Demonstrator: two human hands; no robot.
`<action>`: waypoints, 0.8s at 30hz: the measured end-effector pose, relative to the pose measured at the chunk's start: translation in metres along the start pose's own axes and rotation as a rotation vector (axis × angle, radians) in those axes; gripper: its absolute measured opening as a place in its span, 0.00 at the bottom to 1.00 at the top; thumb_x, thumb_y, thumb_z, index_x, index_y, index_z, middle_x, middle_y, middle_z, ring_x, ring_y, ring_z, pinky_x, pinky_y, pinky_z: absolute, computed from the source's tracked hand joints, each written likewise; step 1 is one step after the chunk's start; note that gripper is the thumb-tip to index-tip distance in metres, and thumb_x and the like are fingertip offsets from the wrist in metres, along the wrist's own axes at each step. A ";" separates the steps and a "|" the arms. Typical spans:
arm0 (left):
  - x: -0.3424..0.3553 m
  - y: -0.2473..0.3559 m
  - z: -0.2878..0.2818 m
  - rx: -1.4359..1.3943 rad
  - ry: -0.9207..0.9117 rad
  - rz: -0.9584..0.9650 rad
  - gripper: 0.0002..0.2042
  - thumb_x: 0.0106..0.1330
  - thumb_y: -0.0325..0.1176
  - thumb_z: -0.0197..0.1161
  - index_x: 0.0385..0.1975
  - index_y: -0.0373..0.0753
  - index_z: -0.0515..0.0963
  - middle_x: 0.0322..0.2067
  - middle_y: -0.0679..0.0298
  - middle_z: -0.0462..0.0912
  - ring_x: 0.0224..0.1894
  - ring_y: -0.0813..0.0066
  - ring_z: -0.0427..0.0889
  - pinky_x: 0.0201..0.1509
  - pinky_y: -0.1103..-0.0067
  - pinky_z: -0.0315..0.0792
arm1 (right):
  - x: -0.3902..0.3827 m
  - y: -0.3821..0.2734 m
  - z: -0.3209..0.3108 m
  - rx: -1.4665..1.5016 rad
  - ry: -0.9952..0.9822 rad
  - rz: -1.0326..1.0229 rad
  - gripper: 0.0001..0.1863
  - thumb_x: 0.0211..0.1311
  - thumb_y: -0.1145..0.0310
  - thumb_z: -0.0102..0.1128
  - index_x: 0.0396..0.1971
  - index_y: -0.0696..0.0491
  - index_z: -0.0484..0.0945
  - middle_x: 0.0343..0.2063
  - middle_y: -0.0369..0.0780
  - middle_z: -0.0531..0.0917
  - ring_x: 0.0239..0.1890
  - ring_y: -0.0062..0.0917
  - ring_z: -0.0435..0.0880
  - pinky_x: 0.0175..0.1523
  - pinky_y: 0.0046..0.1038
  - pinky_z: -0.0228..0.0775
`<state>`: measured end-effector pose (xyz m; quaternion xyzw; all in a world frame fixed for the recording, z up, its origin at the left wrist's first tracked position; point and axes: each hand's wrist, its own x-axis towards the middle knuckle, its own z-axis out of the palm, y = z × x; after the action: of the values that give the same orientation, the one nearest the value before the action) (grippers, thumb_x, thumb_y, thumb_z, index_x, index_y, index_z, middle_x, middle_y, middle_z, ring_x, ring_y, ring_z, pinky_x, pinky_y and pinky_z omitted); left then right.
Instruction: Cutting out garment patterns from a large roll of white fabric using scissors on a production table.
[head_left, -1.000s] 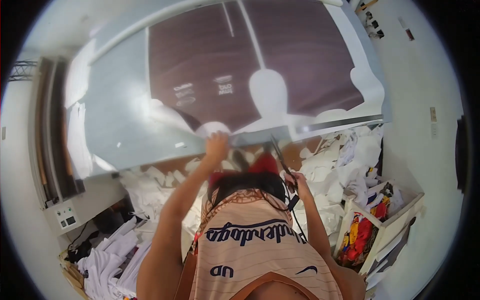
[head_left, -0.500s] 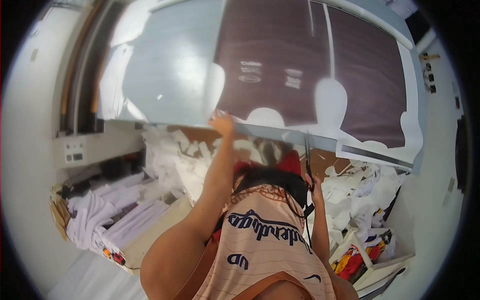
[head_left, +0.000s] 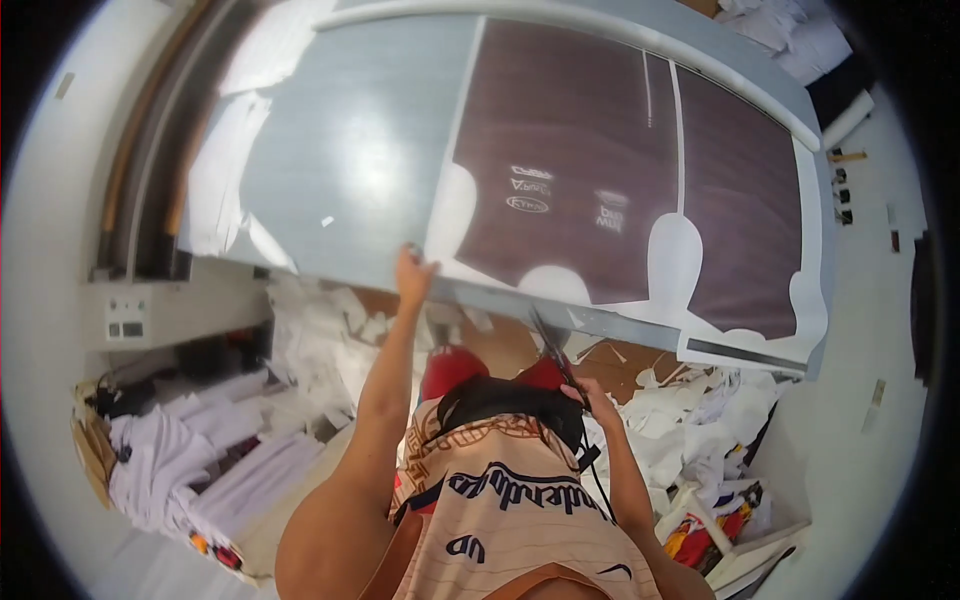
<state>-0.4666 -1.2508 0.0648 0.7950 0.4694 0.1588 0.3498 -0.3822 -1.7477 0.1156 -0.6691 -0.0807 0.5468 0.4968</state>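
Observation:
A wide sheet printed with dark maroon panels (head_left: 580, 130) and white curved margins lies on the grey table (head_left: 310, 170). My left hand (head_left: 415, 275) is at the table's front edge, beside the sheet's lower left corner. Its fingers are closed around something small and dark that I cannot make out. Low in front of the table, near my waist, my right hand (head_left: 597, 400) is closed on a long thin dark tool (head_left: 552, 345). The tool's narrow end points up toward the table edge. A black cord-like strip (head_left: 600, 485) hangs below that hand.
A long white roll (head_left: 570, 18) lies along the table's far side. White scraps (head_left: 690, 425) heap up below the table. Stacked white fabric or paper (head_left: 190, 430) fills a bin at left. A box of coloured pieces (head_left: 705, 535) stands at lower right.
My left hand has shifted slightly left and down along the table edge. My right hand has moved left and down, and the dark tool now slants to the left. The view has shifted too.

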 end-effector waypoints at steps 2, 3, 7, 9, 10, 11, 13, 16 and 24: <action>0.027 -0.016 -0.008 -0.065 -0.087 0.066 0.32 0.48 0.31 0.80 0.54 0.34 0.73 0.37 0.56 0.80 0.35 0.64 0.82 0.41 0.72 0.77 | 0.023 -0.010 0.037 -0.078 -0.042 0.007 0.15 0.71 0.56 0.61 0.36 0.55 0.84 0.28 0.27 0.78 0.31 0.13 0.74 0.36 0.21 0.63; 0.035 -0.034 -0.019 -0.109 -0.148 0.109 0.27 0.51 0.29 0.78 0.51 0.34 0.74 0.37 0.58 0.81 0.34 0.68 0.82 0.39 0.74 0.78 | 0.033 -0.018 0.065 -0.155 -0.126 0.014 0.16 0.75 0.58 0.55 0.41 0.55 0.84 0.31 0.28 0.80 0.34 0.13 0.76 0.39 0.21 0.67; 0.059 -0.032 -0.030 -0.411 -0.422 0.021 0.23 0.55 0.30 0.74 0.52 0.37 0.79 0.36 0.60 0.82 0.34 0.70 0.81 0.37 0.74 0.76 | 0.062 -0.065 0.182 0.151 -0.014 0.017 0.20 0.71 0.49 0.56 0.29 0.52 0.76 0.23 0.29 0.73 0.27 0.15 0.73 0.32 0.22 0.62; 0.056 -0.022 -0.031 -0.615 -0.656 -0.086 0.16 0.58 0.29 0.71 0.47 0.38 0.84 0.34 0.63 0.84 0.29 0.78 0.78 0.33 0.78 0.74 | 0.071 -0.070 0.230 0.295 0.115 0.046 0.20 0.70 0.48 0.56 0.28 0.51 0.73 0.21 0.30 0.72 0.23 0.15 0.70 0.29 0.22 0.59; 0.064 -0.029 -0.035 -0.593 -0.675 -0.083 0.16 0.58 0.29 0.71 0.47 0.38 0.84 0.34 0.63 0.84 0.29 0.78 0.78 0.33 0.78 0.74 | 0.082 -0.081 0.253 0.322 0.122 0.047 0.20 0.70 0.48 0.56 0.28 0.51 0.73 0.21 0.30 0.72 0.23 0.15 0.70 0.29 0.22 0.59; 0.073 -0.034 -0.037 -0.503 -0.741 -0.062 0.15 0.61 0.26 0.70 0.48 0.37 0.83 0.39 0.64 0.84 0.31 0.80 0.79 0.34 0.80 0.75 | 0.095 -0.092 0.270 0.397 0.129 0.064 0.19 0.69 0.50 0.60 0.28 0.50 0.73 0.21 0.29 0.71 0.22 0.15 0.69 0.28 0.22 0.59; 0.084 -0.038 -0.035 -0.364 -0.842 0.052 0.13 0.62 0.24 0.71 0.46 0.36 0.84 0.44 0.64 0.81 0.34 0.81 0.80 0.34 0.81 0.76 | 0.113 -0.094 0.293 0.592 0.151 0.070 0.17 0.67 0.54 0.63 0.28 0.51 0.72 0.20 0.29 0.70 0.18 0.16 0.70 0.24 0.23 0.60; 0.084 -0.037 -0.033 -0.319 -0.746 0.225 0.14 0.60 0.24 0.72 0.46 0.37 0.84 0.44 0.65 0.76 0.34 0.80 0.80 0.35 0.81 0.77 | 0.134 -0.093 0.328 0.620 0.221 0.018 0.18 0.68 0.53 0.63 0.27 0.51 0.70 0.20 0.30 0.69 0.18 0.16 0.71 0.24 0.24 0.63; 0.063 -0.023 -0.042 -0.289 -0.676 0.253 0.16 0.56 0.22 0.76 0.45 0.39 0.85 0.43 0.63 0.73 0.30 0.81 0.79 0.36 0.83 0.76 | 0.166 -0.114 0.374 0.622 0.494 0.069 0.24 0.60 0.50 0.74 0.20 0.49 0.70 0.12 0.30 0.69 0.13 0.15 0.69 0.21 0.22 0.60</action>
<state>-0.4733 -1.1721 0.0735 0.7966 0.1986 -0.0057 0.5710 -0.5721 -1.3681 0.1275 -0.6003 0.2331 0.3840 0.6617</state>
